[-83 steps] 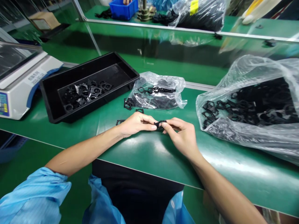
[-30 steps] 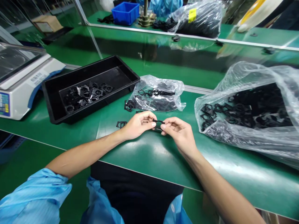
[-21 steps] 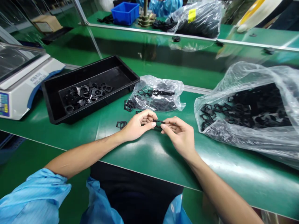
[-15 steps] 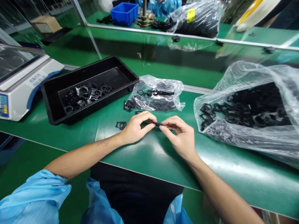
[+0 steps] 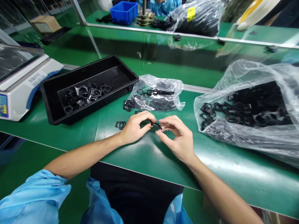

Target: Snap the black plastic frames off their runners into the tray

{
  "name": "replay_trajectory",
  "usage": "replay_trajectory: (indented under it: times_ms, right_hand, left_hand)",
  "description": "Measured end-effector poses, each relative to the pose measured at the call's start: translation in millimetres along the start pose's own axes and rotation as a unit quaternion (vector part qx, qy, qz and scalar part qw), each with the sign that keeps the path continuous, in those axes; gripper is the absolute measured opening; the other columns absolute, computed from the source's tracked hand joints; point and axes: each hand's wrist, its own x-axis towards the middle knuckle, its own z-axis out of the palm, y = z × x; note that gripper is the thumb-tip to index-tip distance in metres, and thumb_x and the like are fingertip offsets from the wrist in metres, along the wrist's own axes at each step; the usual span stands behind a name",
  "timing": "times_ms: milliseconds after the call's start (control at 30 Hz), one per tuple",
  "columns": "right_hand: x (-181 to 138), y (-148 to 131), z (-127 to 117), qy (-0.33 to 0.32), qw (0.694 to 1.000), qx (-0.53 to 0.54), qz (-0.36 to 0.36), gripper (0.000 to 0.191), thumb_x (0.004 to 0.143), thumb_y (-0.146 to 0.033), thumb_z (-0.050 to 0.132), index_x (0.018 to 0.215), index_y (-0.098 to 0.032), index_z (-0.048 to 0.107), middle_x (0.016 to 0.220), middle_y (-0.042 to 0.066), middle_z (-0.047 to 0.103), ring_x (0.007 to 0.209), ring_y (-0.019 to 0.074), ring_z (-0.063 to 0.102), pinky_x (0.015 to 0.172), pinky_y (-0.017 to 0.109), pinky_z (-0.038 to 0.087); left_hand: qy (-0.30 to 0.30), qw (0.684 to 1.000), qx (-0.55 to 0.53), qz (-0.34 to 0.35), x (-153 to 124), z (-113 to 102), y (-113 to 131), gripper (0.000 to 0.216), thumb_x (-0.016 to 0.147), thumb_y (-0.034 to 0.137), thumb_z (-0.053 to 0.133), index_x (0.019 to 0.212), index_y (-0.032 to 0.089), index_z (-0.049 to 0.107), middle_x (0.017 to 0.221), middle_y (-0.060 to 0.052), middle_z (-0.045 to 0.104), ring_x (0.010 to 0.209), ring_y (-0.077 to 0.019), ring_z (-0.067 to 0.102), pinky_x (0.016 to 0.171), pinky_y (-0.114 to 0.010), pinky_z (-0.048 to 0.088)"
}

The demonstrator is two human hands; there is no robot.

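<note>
We pinch a small black frame (image 5: 156,125) above the table (image 5: 149,165), roughly midway between our hands. Our left hand (image 5: 136,128) is closed, its thumb and fingers gathered at the frame's left end. Our right hand (image 5: 178,137) is curled and partly open just beside the frame; we cannot tell whether its fingertips touch it. The frame is tilted and nearly edge-on, so little of its opening shows.

The step in hand looks like close handwork on this single piece. As we judge it, the next move calls for a steady pinch, since the frame is thin and our fingers crowd around it.

A loose frame (image 5: 121,125) lies on the table just left of our left hand, and a small clump of frames (image 5: 128,105) sits beside a small clear bag (image 5: 158,104). To the left, a black tray (image 5: 54,119) holds more frames, with a white scale (image 5: 18,102) beyond it. To the right, a large clear bag (image 5: 233,137) lies open, packed with black frames. Past a glass panel (image 5: 93,37), a blue bin (image 5: 123,13) stands on another green table.
</note>
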Motion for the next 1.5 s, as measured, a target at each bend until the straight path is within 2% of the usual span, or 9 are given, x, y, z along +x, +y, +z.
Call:
replay_trajectory:
  times_ms: [200,500,733,900,1033,1133,1233,1367,1500]
  right_hand:
    - [4,2,-3,0.028,0.999,-0.041,-0.005,0.006,0.086,-0.029,0.072,0.088,-0.024,0.073,0.09,0.005,0.067,0.081,0.0183,0.064,0.075,0.033,0.059]
    - [21,9,-11,0.003,0.999,-0.011,0.035,0.032,0.077,-0.05,0.08,0.085,-0.021,0.069,0.078,0.004,0.069,0.067,0.0176,0.063,0.067,0.033,0.058]
    - [25,14,-18,0.014,0.987,-0.153,-0.054,0.014,0.087,-0.033,0.065,0.08,-0.022,0.069,0.081,0.006,0.07,0.068,0.0188,0.064,0.068,0.034,0.056]
    - [25,18,-20,0.0,0.973,-0.222,-0.063,0.011,0.086,-0.024,0.06,0.085,-0.02,0.07,0.085,0.007,0.07,0.072,0.0205,0.065,0.071,0.036,0.054]
    - [24,22,-23,-0.038,0.937,-0.341,-0.067,0.012,0.085,-0.02,0.06,0.088,-0.021,0.072,0.091,0.009,0.07,0.086,0.0267,0.065,0.075,0.039,0.053]
    - [24,24,-26,-0.049,0.907,-0.417,-0.046,0.012,0.085,-0.02,0.062,0.089,-0.021,0.074,0.095,0.012,0.07,0.093,0.0307,0.063,0.075,0.041,0.052]
    - [26,24,-27,-0.077,0.917,-0.391,-0.026,0.015,0.088,-0.017,0.06,0.092,-0.019,0.075,0.092,0.011,0.072,0.09,0.0281,0.066,0.078,0.038,0.052]
    - [28,22,-30,-0.083,0.944,-0.32,-0.012,0.02,0.089,-0.011,0.058,0.099,-0.018,0.074,0.096,0.007,0.074,0.086,0.0211,0.068,0.081,0.032,0.052]
    - [26,22,-32,-0.131,0.924,-0.36,-0.005,0.01,0.083,-0.014,0.07,0.092,-0.018,0.073,0.094,0.007,0.071,0.087,0.021,0.065,0.08,0.031,0.048]
  left_hand:
    - [0.012,1.0,-0.008,-0.001,1,-1,2,0.004,0.089,0.02,0.063,0.09,0.019,0.066,0.092,-0.005,0.072,0.089,-0.0177,0.066,0.086,-0.031,0.051]
    - [0.065,0.997,0.029,0.005,15,-8,5,0.015,0.093,0.027,0.056,0.097,0.018,0.066,0.09,-0.005,0.069,0.075,-0.0153,0.059,0.076,-0.03,0.049]
    - [0.282,0.931,0.231,-0.023,10,-139,-3,0.016,0.09,0.026,0.055,0.101,0.018,0.064,0.093,-0.004,0.064,0.083,-0.0158,0.059,0.078,-0.027,0.048]
    - [0.231,0.858,0.45,-0.092,-20,-208,-17,0.022,0.083,0.02,0.059,0.103,0.017,0.067,0.09,-0.007,0.064,0.084,-0.0212,0.059,0.087,-0.037,0.049]
    - [0.149,0.854,0.498,-0.003,-42,-174,0,0.02,0.09,0.025,0.058,0.105,0.018,0.069,0.104,-0.012,0.068,0.103,-0.0271,0.06,0.097,-0.044,0.047]
    - [-0.04,0.905,0.421,0.04,-50,-126,12,0.018,0.096,0.028,0.056,0.103,0.02,0.07,0.1,-0.008,0.07,0.095,-0.0214,0.063,0.09,-0.037,0.051]
    - [-0.175,0.902,0.39,0.051,-52,-92,11,0.023,0.098,0.029,0.055,0.114,0.02,0.068,0.11,-0.009,0.069,0.098,-0.0209,0.063,0.089,-0.035,0.052]
    - [-0.168,0.893,0.409,0.078,-50,-78,-1,0.022,0.1,0.022,0.049,0.105,0.019,0.07,0.103,-0.009,0.07,0.089,-0.0193,0.062,0.081,-0.034,0.051]
    - [-0.119,0.907,0.394,0.088,-45,-78,-1,0.022,0.099,0.022,0.05,0.099,0.018,0.072,0.102,-0.009,0.071,0.088,-0.0192,0.064,0.081,-0.034,0.052]
